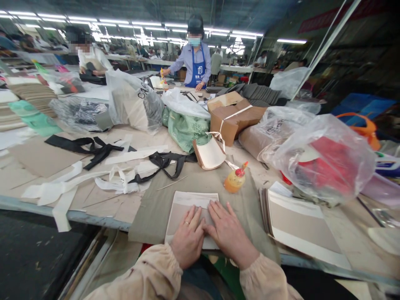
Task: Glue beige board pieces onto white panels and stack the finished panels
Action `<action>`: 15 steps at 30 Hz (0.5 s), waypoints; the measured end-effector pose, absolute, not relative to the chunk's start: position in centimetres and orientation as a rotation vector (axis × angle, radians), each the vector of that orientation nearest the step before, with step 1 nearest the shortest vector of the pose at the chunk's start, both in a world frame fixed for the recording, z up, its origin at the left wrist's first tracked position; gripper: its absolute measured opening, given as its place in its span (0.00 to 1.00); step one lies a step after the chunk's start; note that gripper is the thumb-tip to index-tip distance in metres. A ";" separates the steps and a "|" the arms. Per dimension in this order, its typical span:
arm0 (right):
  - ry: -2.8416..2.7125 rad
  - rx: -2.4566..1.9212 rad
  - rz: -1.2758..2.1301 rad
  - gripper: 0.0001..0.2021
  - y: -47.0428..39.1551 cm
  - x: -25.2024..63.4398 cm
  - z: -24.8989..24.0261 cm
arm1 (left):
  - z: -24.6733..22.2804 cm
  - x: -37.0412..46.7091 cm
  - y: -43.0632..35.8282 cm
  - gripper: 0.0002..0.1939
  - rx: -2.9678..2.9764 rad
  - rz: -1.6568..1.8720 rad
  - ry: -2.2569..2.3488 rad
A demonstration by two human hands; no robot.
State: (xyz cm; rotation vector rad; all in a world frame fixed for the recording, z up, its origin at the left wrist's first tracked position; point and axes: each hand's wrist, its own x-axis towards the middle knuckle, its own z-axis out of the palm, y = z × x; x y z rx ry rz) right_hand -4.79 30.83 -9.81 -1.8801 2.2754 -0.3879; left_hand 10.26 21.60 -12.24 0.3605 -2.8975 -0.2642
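Note:
Both my hands lie flat on a panel (179,202) that is taupe with white borders, close to the table's front edge. My left hand (188,237) rests on its middle with the fingers stretched forward and a ring on one of them. My right hand (229,229) presses beside it, fingers slightly spread, the thumb touching my left hand. Under the panel is a grey-green sheet (150,216). Just beyond my right hand stands a small glue bottle (235,180) with a red cap and orange-yellow contents. A stack of similar panels (300,221) lies to the right.
Black strips (84,146) and white strips (62,187) lie loose at the left. Curved tan pieces (211,153) and a tied brown bundle (234,121) sit ahead. Plastic bags (328,154) crowd the right. Across the table, a person in a blue apron (198,71) holds a bottle.

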 end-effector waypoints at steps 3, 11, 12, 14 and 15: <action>2.224 -1.899 -0.401 0.28 31.1 -4.2 -9.7 | -12.2 10.3 21.5 0.23 0.349 -0.302 -2.912; 2.226 -1.879 -0.397 0.33 31.0 -4.1 -9.7 | -12.1 10.2 21.5 0.22 0.338 -0.394 -2.893; 2.226 -1.892 -0.403 0.32 30.9 -4.3 -9.8 | -12.1 10.2 21.5 0.21 0.339 -0.395 -2.887; 2.225 -1.913 -0.411 0.32 30.9 -4.7 -9.9 | -12.1 10.2 21.5 0.20 0.339 -0.393 -2.881; 2.223 -1.917 -0.414 0.32 30.9 -4.9 -10.0 | -12.1 10.2 21.4 0.20 0.338 -0.389 -2.880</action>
